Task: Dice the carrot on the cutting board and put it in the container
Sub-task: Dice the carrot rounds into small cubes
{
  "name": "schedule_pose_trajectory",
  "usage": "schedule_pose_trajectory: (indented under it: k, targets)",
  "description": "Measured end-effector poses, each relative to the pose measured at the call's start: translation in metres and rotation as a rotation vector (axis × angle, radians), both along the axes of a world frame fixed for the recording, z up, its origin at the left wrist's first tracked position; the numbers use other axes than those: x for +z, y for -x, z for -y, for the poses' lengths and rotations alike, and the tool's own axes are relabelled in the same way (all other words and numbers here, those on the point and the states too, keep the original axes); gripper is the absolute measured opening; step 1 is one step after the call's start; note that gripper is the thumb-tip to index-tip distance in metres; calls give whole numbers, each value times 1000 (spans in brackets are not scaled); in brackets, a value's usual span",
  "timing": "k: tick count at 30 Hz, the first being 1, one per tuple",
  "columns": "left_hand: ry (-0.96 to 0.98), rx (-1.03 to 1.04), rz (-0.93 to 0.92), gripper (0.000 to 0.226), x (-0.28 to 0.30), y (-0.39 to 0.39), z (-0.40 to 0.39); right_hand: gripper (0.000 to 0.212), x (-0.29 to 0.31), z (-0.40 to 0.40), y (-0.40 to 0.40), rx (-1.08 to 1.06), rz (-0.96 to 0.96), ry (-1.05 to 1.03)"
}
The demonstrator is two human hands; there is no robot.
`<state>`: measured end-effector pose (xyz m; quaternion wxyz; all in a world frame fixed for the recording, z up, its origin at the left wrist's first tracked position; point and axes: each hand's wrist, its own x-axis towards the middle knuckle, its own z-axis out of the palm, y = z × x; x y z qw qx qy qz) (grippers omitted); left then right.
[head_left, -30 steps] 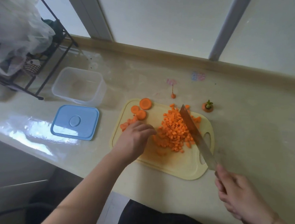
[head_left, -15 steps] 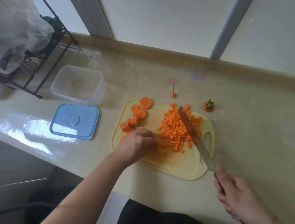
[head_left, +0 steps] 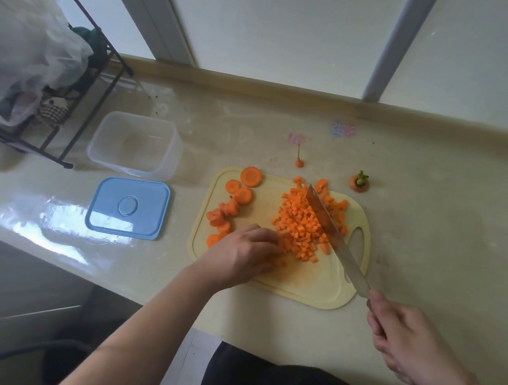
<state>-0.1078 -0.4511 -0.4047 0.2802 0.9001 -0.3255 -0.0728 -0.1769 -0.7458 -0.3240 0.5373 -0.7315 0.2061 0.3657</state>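
Right hand (head_left: pixel 410 347) gripping knife (head_left: pixel 334 241) among dice (head_left: pixel 301 226) on board (head_left: pixel 309 284); left hand (head_left: pixel 241 255) curled, grip unclear; container (head_left: pixel 135 143) beside lid (head_left: pixel 128 208).

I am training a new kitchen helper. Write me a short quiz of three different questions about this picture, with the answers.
1. True or false: diced carrot already lies in the clear container.
2. Which hand holds the knife? A) left B) right
3. Fill in: the blue lid lies on the counter, ____ the container.

Key
1. False; the container holds no carrot, the diced carrot is piled on the cutting board.
2. B; the right hand has it, the left hand rests beside the pile.
3. off (beside)
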Motion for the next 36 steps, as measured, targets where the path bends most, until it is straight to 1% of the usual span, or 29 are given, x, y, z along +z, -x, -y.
schedule_pose_trajectory:
  k: [5, 9, 13, 16, 18, 20, 22, 25, 27, 29, 32, 36]
  targets:
    - [-5, 27, 7, 25, -4, 6, 4, 58, -1, -3, 1, 6, 5, -2]
    - [-10, 101, -20, 34, -3, 9, 6, 75, -1, -7, 4, 27, 14, 1]
    - [-13, 232, -27, 33, -4, 18, 5, 69, -2, -15, 8, 100, 11, -12]
    - [13, 375, -20, 30, -4, 25, 4, 59, -3, -24, 11, 146, -12, -29]
    - [28, 476, -37, 25, -3, 29, 5, 58, -4, -31, 11, 160, -31, -47]
    - [43, 529, -72, 26, -1, 33, 6, 59, -7, -36, 12, 173, -36, -40]
    - [48, 543, -38, 29, -1, 35, 6, 60, -10, -40, 12, 183, -41, -17]
    - [-30, 554, 143, 20, -3, 32, -2, 62, -12, -43, 13, 195, -26, 15]
    - [-86, 533, 205, 25, -2, 30, -8, 62, -12, -44, 13, 189, -21, 22]
    - [-128, 511, 215, 30, -2, 29, -12, 61, -11, -46, 12, 182, -34, 9]
    - [-190, 497, 227, 30, -3, 30, -12, 61, -10, -47, 12, 197, -31, -11]
    - [-149, 540, 204, 28, -4, 33, -10, 60, -9, -49, 12, 200, -42, -11]
